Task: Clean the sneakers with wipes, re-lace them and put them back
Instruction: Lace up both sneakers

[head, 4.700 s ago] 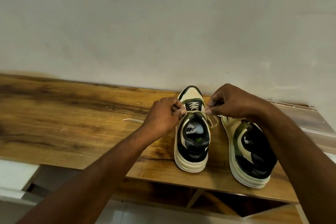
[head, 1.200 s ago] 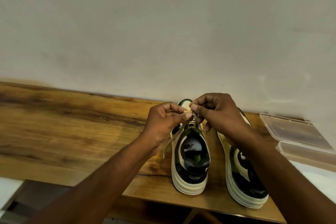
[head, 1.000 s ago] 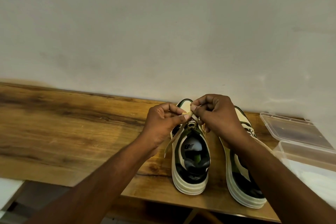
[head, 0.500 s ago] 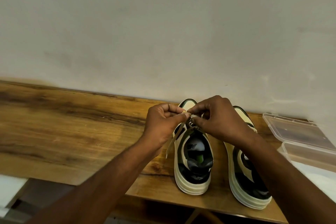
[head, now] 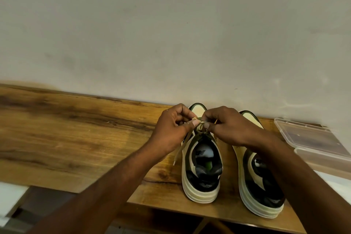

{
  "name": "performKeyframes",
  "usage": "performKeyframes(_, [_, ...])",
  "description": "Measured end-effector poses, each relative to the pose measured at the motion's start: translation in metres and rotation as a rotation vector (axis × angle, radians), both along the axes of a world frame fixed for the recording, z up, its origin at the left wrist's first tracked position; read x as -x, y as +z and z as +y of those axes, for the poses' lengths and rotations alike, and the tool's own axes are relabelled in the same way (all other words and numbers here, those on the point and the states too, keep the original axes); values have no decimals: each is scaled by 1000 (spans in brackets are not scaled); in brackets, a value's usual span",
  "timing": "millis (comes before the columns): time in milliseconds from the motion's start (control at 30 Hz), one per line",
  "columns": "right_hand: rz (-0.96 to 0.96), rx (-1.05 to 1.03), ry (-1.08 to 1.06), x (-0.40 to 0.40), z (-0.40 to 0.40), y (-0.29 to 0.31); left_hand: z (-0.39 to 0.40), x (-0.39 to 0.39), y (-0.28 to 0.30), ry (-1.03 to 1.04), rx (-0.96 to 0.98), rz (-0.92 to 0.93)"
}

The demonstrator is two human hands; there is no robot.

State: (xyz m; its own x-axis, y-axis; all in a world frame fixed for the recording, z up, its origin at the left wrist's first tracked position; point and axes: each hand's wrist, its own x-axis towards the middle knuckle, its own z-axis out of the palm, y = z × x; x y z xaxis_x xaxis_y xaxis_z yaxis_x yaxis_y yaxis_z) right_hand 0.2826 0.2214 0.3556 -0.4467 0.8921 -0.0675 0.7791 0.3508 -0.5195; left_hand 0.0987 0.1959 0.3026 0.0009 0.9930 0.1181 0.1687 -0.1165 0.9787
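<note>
Two cream, green and black sneakers stand side by side on the wooden table (head: 66, 138), toes toward the wall. Over the tongue of the left sneaker (head: 201, 180), my left hand (head: 171, 129) and my right hand (head: 226, 129) meet. Each pinches part of the cream lace (head: 199, 126), which is bunched in a knot between my fingertips. One loose lace end hangs down the shoe's left side. My right forearm crosses over the right sneaker (head: 260, 186) and hides much of it.
A clear plastic box (head: 307, 135) with its lid open lies at the table's right end against the wall. The table's front edge runs just below the sneakers' heels. A pale wall rises behind. A white surface shows at lower left.
My hands came together from pulling the lace ends apart and now work the lace close over the tongue. The view shifted slightly; the sneakers stayed in place.
</note>
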Motion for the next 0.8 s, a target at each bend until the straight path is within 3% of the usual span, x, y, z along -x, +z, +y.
performKeyframes(100, [138,159,-26,-2,-2,3,-1,-2,-1,12,51,-70])
performKeyframes(167, [142,135,-28,-2,-2,1,0,-2,-1,14,83,-126])
performKeyframes(467, [-118,-459,43,-3,-3,-4,-4,-7,6,17,224,-335])
performKeyframes(667, [-64,-753,322,-8,-10,-4,0,-2,1,53,342,-344])
performKeyframes(800, [-49,-804,393,-10,-8,-10,4,2,0,57,387,-365])
